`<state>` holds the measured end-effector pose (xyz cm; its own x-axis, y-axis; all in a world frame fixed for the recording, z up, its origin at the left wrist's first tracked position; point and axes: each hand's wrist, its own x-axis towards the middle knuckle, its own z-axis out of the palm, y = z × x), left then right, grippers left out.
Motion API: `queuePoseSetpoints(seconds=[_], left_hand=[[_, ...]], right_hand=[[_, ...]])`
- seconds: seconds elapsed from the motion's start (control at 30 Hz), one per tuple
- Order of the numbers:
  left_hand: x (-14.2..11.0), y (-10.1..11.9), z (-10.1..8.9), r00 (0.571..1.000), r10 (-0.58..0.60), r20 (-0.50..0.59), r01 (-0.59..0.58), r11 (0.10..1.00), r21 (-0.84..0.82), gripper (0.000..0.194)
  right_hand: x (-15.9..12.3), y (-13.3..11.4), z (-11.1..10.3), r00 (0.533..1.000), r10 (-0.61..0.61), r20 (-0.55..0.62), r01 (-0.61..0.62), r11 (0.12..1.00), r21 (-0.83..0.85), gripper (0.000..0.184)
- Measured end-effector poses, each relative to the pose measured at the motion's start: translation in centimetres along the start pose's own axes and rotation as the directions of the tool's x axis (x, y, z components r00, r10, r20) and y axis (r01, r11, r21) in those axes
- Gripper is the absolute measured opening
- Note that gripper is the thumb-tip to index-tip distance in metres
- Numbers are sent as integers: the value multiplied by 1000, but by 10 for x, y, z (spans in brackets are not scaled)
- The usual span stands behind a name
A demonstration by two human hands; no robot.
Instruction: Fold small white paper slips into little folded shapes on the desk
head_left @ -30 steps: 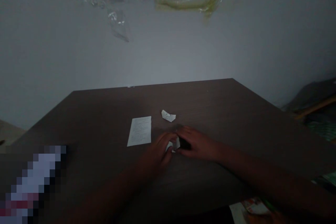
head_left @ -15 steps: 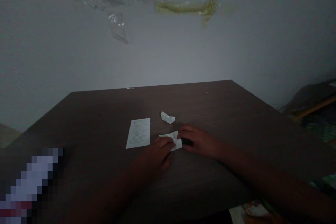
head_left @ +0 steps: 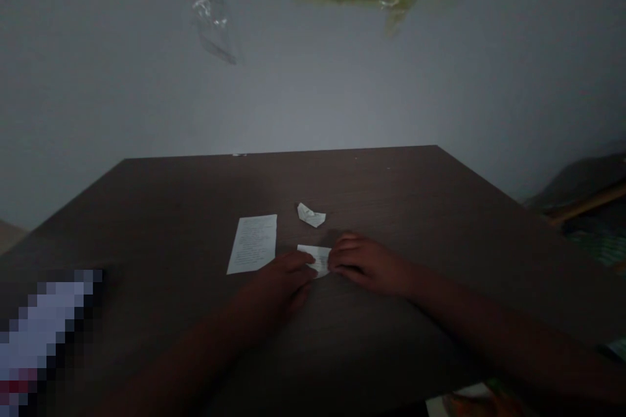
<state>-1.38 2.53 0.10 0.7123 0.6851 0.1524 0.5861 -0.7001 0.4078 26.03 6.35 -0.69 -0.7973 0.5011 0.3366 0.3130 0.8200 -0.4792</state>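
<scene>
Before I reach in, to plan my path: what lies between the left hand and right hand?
A small white paper slip, touching the left hand and right hand, in the head view.

L hand (head_left: 276, 287) & R hand (head_left: 366, 266) touching paper slip (head_left: 317, 259) on dark table (head_left: 415, 202); written sheet (head_left: 252, 244) just left, folded scrap (head_left: 311, 215) ahead.

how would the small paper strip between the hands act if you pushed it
The small paper strip looks thin and light, so it would probably bend rather than push stiffly. Lying nearly flat on the smooth-looking table, it would likely slide easily. Being flat, it seems unlikely to roll.
</scene>
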Motion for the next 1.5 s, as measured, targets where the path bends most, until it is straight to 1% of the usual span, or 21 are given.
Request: queuePoseSetpoints(seconds=[0.1,0.2,0.27,0.33,0.5,0.63,0.8,0.97,1.07,1.2,1.3,1.37,1.5], left_hand=[[-1,4,-6,998,-29,56,27,999,42,29],[-4,7,-9,995,-35,97,27,997,77,29],[-5,8,-10,992,-41,122,29,995,94,32],[-6,9,-12,989,-32,141,18,995,98,33],[-7,10,-15,989,-40,142,32,998,54,34],[-6,9,-16,985,-50,166,40,997,63,35],[-3,9,-18,983,-54,178,42,997,69,37],[-4,7,-14,990,-20,143,9,997,79,37],[-5,5,-11,993,-20,119,11,997,72,34],[-7,2,-7,996,-18,86,13,999,51,31],[-8,1,-6,998,-15,68,13,999,31,30],[-8,2,-8,996,-11,88,8,1000,30,33],[-7,6,-13,991,-5,131,-2,998,55,40]], right_hand=[[-1,-3,1,999,23,-32,-22,999,31,21],[-3,-5,5,995,25,-92,-22,999,40,15],[-5,-6,7,989,31,-142,-28,999,26,10],[-5,-8,8,988,26,-155,-28,1000,-9,8],[-6,-9,8,991,-61,-119,44,989,-142,16],[-6,-8,7,987,-133,-89,105,959,-262,18],[-6,-9,4,995,-102,-11,91,926,-365,24],[-8,-10,4,997,-71,33,78,902,-425,22],[-9,-9,6,999,-46,8,46,930,-364,20],[-8,-8,10,997,-2,-80,-12,985,-172,17],[-6,-9,12,993,46,-113,-52,997,-52,10],[-5,-9,12,988,67,-140,-70,997,-14,6],[-3,-9,14,980,74,-185,-72,997,17,7]])
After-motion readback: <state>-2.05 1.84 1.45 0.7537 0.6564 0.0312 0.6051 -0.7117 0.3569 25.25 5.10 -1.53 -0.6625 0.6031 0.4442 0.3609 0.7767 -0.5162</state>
